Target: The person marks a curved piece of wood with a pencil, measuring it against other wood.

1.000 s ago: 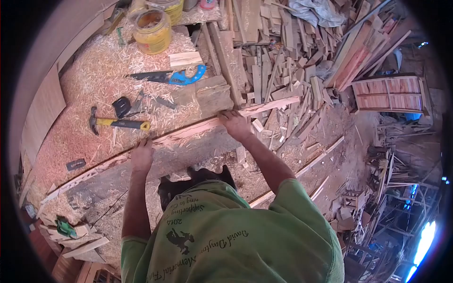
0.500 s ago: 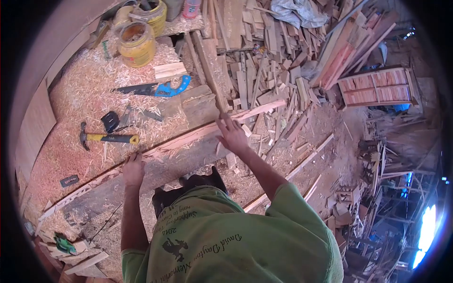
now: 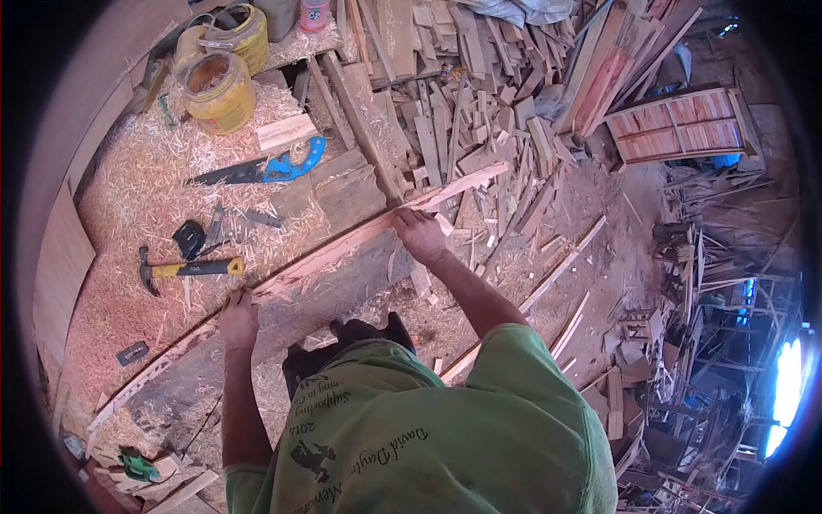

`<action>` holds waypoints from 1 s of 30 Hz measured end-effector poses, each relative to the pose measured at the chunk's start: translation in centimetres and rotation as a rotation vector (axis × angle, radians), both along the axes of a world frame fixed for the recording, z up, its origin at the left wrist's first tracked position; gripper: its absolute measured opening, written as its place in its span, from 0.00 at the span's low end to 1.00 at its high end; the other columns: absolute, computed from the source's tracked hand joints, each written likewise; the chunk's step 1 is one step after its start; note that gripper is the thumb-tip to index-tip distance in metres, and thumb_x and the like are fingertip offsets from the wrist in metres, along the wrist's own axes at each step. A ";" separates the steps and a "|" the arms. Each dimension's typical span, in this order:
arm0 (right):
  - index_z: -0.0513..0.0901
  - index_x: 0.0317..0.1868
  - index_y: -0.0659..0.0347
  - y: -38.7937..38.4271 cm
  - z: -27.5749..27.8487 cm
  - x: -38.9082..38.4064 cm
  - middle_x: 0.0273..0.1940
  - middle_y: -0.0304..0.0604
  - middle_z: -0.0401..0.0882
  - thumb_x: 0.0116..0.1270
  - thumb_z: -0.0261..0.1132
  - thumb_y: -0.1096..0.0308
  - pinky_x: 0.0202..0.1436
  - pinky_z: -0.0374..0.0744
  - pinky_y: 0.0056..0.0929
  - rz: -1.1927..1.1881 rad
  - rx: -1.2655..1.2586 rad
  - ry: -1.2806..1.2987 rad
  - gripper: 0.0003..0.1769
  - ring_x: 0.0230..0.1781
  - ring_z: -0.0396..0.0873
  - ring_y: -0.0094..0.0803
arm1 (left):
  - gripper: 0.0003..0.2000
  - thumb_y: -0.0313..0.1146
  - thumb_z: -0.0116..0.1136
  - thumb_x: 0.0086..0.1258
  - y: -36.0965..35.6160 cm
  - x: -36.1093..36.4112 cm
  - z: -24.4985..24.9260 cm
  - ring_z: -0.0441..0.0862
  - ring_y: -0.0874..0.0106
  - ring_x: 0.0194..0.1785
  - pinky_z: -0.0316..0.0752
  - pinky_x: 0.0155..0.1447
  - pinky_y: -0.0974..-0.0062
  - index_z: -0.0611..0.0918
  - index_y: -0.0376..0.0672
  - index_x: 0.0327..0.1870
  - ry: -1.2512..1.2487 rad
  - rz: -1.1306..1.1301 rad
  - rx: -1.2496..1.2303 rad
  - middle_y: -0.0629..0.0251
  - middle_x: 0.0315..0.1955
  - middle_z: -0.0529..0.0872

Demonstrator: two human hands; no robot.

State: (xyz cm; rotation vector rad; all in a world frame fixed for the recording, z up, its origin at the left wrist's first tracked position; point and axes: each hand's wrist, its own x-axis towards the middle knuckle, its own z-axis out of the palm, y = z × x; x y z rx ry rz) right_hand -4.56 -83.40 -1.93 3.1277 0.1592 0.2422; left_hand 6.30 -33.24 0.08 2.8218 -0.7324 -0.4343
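A long, narrow wooden strip (image 3: 334, 248) with a ragged edge lies diagonally across the work surface. My left hand (image 3: 239, 320) is at its near edge, left of the middle, with the fingertips curled onto the wood. Farther right, my right hand (image 3: 420, 236) has its fingers bent over the same strip, close to a crosswise board (image 3: 364, 128). Beyond my left hand lie a hammer (image 3: 197, 268) with a yellow and black handle and a black tape measure (image 3: 189, 237). A saw with a blue handle (image 3: 294, 165) rests on the shavings.
Yellow buckets (image 3: 220, 94) stand at the back left. Wood offcuts (image 3: 479, 120) are heaped beyond the bench. A slatted wooden frame (image 3: 676, 128) is at the right. A small dark block (image 3: 132, 353) and a green tool (image 3: 139, 463) lie at the left.
The view has shifted slightly. My right hand's fingers, spread before, are now bent closed over the strip. My left hand remains at the strip's near edge.
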 end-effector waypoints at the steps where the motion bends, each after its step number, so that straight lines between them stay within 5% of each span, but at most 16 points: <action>1: 0.83 0.69 0.55 0.2 1.1 0.2 0.58 0.45 0.89 0.69 0.75 0.62 0.59 0.91 0.42 -0.018 0.009 0.053 0.29 0.53 0.92 0.43 | 0.22 0.36 0.73 0.74 0.0 0.0 -0.2 0.89 0.49 0.61 0.87 0.62 0.52 0.87 0.38 0.67 -0.003 -0.003 0.007 0.50 0.61 0.89; 3: 0.81 0.73 0.53 0.1 4.1 0.6 0.55 0.43 0.90 0.69 0.78 0.58 0.57 0.92 0.40 -0.049 0.024 0.159 0.33 0.49 0.93 0.40 | 0.22 0.37 0.73 0.74 0.1 0.2 -0.1 0.89 0.49 0.61 0.87 0.61 0.52 0.87 0.39 0.67 0.006 0.003 0.024 0.50 0.61 0.89; 4: 0.77 0.81 0.49 -0.7 5.6 1.5 0.61 0.47 0.88 0.70 0.80 0.54 0.64 0.90 0.43 -0.152 0.062 0.328 0.40 0.56 0.90 0.41 | 0.22 0.37 0.73 0.74 -0.2 0.2 0.4 0.89 0.49 0.61 0.88 0.61 0.52 0.87 0.39 0.67 0.023 0.010 0.035 0.50 0.61 0.89; 6: 0.70 0.88 0.45 -5.8 3.6 2.1 0.74 0.54 0.78 0.69 0.80 0.59 0.77 0.83 0.49 -0.149 -0.170 0.148 0.49 0.70 0.83 0.46 | 0.22 0.37 0.73 0.74 -0.6 0.2 0.7 0.90 0.49 0.60 0.88 0.61 0.53 0.87 0.40 0.67 0.031 0.010 0.045 0.50 0.60 0.88; 7: 0.60 0.93 0.42 -8.2 3.4 2.6 0.87 0.58 0.61 0.69 0.78 0.66 0.88 0.71 0.56 -0.222 -0.405 0.295 0.56 0.86 0.68 0.52 | 0.22 0.37 0.73 0.74 -0.7 0.2 0.7 0.90 0.49 0.60 0.88 0.61 0.53 0.87 0.40 0.67 0.021 0.000 0.047 0.50 0.60 0.88; 8: 0.56 0.94 0.40 -10.8 3.0 2.4 0.92 0.57 0.51 0.69 0.75 0.72 0.92 0.63 0.60 -0.263 -0.369 0.352 0.57 0.92 0.59 0.52 | 0.23 0.37 0.73 0.74 -0.5 0.2 0.7 0.90 0.49 0.60 0.88 0.61 0.53 0.87 0.40 0.67 0.009 -0.010 0.051 0.51 0.60 0.88; 9: 0.60 0.93 0.42 -12.7 3.1 2.7 0.93 0.56 0.50 0.72 0.71 0.72 0.93 0.58 0.61 -0.355 -0.303 0.536 0.52 0.95 0.51 0.53 | 0.22 0.37 0.73 0.74 -0.2 0.0 0.5 0.90 0.49 0.60 0.88 0.61 0.53 0.87 0.40 0.67 -0.005 -0.015 0.044 0.51 0.60 0.89; 10: 0.75 0.83 0.49 -16.4 -0.2 1.6 0.85 0.58 0.68 0.73 0.69 0.71 0.86 0.73 0.58 -0.327 -0.213 0.471 0.37 0.88 0.67 0.54 | 0.22 0.37 0.73 0.74 -0.1 -0.1 0.1 0.90 0.49 0.60 0.88 0.61 0.53 0.87 0.40 0.67 -0.021 -0.021 0.035 0.52 0.60 0.89; 13: 0.85 0.65 0.56 -16.5 1.3 2.6 0.71 0.56 0.84 0.73 0.67 0.72 0.71 0.86 0.53 -0.400 -0.052 0.553 0.20 0.74 0.82 0.54 | 0.22 0.36 0.72 0.74 0.3 0.2 -0.2 0.89 0.49 0.60 0.88 0.61 0.53 0.87 0.41 0.67 -0.070 -0.042 -0.003 0.54 0.60 0.89; 14: 0.85 0.54 0.58 -17.1 -0.1 1.5 0.60 0.53 0.89 0.71 0.68 0.72 0.59 0.91 0.51 -0.267 -0.113 0.273 0.12 0.62 0.89 0.52 | 0.21 0.36 0.72 0.75 0.4 -0.1 -0.2 0.89 0.49 0.60 0.88 0.62 0.53 0.87 0.41 0.67 -0.081 -0.048 -0.019 0.55 0.60 0.89; 17: 0.85 0.55 0.58 -16.3 1.0 0.6 0.57 0.52 0.90 0.73 0.69 0.69 0.54 0.93 0.51 -0.247 -0.095 0.267 0.13 0.56 0.92 0.51 | 0.21 0.35 0.70 0.76 0.9 -0.6 0.3 0.90 0.50 0.60 0.88 0.62 0.54 0.86 0.42 0.68 -0.065 -0.054 0.021 0.55 0.60 0.89; 21: 0.86 0.55 0.52 -12.1 -0.8 -0.5 0.48 0.44 0.92 0.75 0.69 0.66 0.36 0.93 0.44 -0.194 -0.183 0.105 0.11 0.37 0.94 0.45 | 0.22 0.34 0.69 0.78 6.0 -0.6 -0.2 0.89 0.49 0.61 0.88 0.62 0.53 0.84 0.42 0.71 -0.098 -0.008 0.061 0.53 0.60 0.88; 25: 0.90 0.62 0.50 -0.5 -0.7 1.1 0.56 0.43 0.92 0.71 0.67 0.70 0.47 0.92 0.41 0.006 0.206 -0.084 0.20 0.48 0.93 0.41 | 0.25 0.32 0.70 0.77 12.0 0.5 0.4 0.89 0.48 0.61 0.87 0.61 0.51 0.81 0.42 0.74 -0.049 0.099 0.190 0.52 0.62 0.87; 27: 0.89 0.62 0.54 7.0 1.9 1.8 0.61 0.45 0.91 0.72 0.69 0.68 0.55 0.91 0.42 0.067 0.022 0.466 0.20 0.53 0.92 0.45 | 0.28 0.30 0.71 0.75 14.1 1.1 0.9 0.89 0.48 0.62 0.87 0.61 0.50 0.80 0.42 0.76 0.013 0.186 0.284 0.52 0.63 0.87; 30: 0.90 0.61 0.55 8.3 3.3 1.5 0.60 0.49 0.91 0.71 0.68 0.65 0.64 0.88 0.49 0.174 0.335 -0.012 0.19 0.61 0.90 0.49 | 0.32 0.28 0.73 0.73 15.5 1.6 1.2 0.87 0.47 0.66 0.86 0.64 0.49 0.78 0.43 0.79 0.063 0.295 0.398 0.50 0.65 0.86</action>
